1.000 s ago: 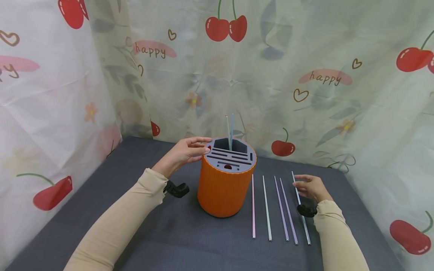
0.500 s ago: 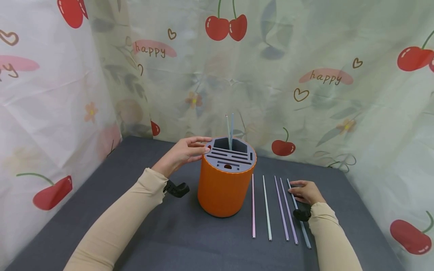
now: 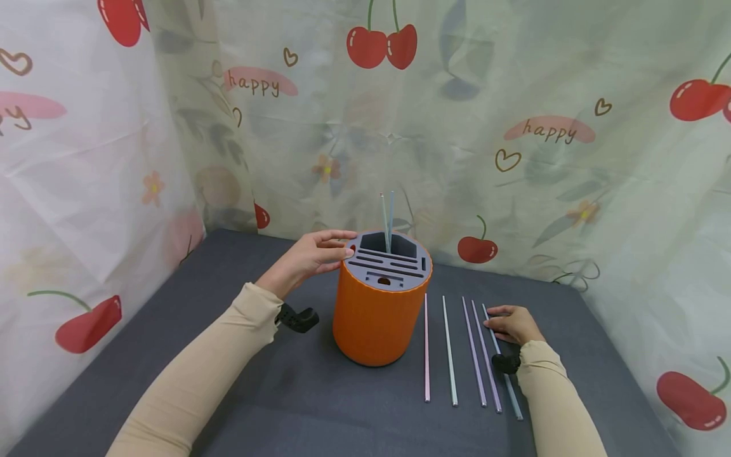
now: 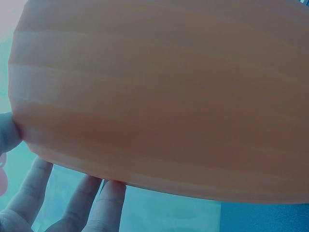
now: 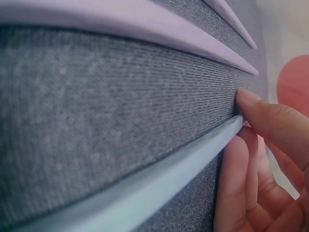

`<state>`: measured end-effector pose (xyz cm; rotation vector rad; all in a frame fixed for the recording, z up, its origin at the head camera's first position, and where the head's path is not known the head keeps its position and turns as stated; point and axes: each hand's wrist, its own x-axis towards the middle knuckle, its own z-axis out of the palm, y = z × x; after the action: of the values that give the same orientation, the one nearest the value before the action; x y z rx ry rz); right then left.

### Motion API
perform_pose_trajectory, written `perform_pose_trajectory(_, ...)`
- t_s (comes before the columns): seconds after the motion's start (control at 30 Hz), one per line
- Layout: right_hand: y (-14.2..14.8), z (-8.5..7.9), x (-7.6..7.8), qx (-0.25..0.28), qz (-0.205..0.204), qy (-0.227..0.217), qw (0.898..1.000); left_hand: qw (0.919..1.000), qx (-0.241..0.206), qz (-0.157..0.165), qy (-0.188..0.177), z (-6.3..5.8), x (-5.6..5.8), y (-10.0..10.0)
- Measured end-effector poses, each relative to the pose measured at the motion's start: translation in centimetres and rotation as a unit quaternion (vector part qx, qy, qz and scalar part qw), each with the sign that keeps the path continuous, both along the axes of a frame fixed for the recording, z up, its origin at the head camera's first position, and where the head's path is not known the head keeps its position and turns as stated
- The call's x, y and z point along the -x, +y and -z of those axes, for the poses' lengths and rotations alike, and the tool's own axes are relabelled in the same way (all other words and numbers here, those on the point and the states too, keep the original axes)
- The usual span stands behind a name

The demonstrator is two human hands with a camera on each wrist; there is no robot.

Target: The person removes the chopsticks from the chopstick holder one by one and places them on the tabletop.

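An orange knife-block-style holder [image 3: 374,324] with a grey slotted top stands upright on the dark table. My left hand [image 3: 308,259] rests at its upper left, thumb on the rim and extended fingers against the wall; in the left wrist view the fingers [image 4: 112,203] touch the ribbed orange side. At the right, my right hand [image 3: 516,325] pinches the far end of a light blue chopstick [image 3: 512,397] between thumb and fingers, and its near end lies low over the cloth. Left of it lie two purple chopsticks [image 3: 474,355], a mint one [image 3: 450,355] and a pink one [image 3: 426,355].
Two chopsticks, one pale green [image 3: 384,216] and one blue [image 3: 391,212], stand in the holder's large rear compartment. A cherry-print curtain [image 3: 320,127] encloses the back and sides of the dark grey tablecloth [image 3: 320,412].
My right hand has shifted left and a little toward me, and the light blue chopstick has come with it, closer to the purple ones. The left hand and the holder have stayed put.
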<state>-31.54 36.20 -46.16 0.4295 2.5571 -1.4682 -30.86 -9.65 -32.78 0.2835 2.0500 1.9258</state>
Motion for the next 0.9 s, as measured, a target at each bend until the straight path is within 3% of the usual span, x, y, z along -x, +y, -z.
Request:
perform_pose_trajectory(0.4,0.1,-0.4,-0.2,0.018,0.013,-0.016,1.0,1.0,-0.002,0.003,-0.004,0.0,-0.1,0.1)
perform_pose_trajectory(0.57,0.5,-1.0,-0.2,0.06,0.008,-0.018,0.998,1.0,-0.003,0.002,-0.005,0.0,-0.1,0.1)
perform_pose_trajectory(0.67,0.5,-2.5,0.1,0.08,-0.008,0.001,0.997,1.0,-0.002,0.002,-0.005,0.0,-0.1,0.1)
perform_pose_trajectory(0.77,-0.2,-5.2,0.6,0.104,-0.033,0.042,0.993,1.0,-0.004,0.002,-0.003,0.0,-0.1,0.1)
perform_pose_trajectory(0.9,-2.2,-9.8,1.2,0.187,-0.06,0.117,0.974,0.9999,-0.011,0.006,0.001,0.0,-0.1,0.0)
